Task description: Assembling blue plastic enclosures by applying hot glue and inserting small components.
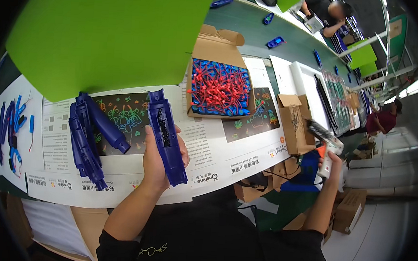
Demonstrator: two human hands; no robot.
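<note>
My left hand [154,168] is wrapped round a dark blue plastic housing half [168,144], its hollow side facing up with something black inside. Off to the right, my right hand [333,163] grips a white glue gun [329,143] with an orange trigger and a dark, blurred front end. The gun is well apart from the housing, beside a small open cardboard box [295,128]. To the left of my left hand lies a pile of similar blue housings [85,139] on the printed paper sheet.
A cardboard box of blue cells with red leads [219,89] stands beyond my left hand. A green panel [105,33] rises at the back left. Loose blue parts [15,128] lie far left. A white tray [312,89] holds circuit boards. Other people [324,13] work farther off.
</note>
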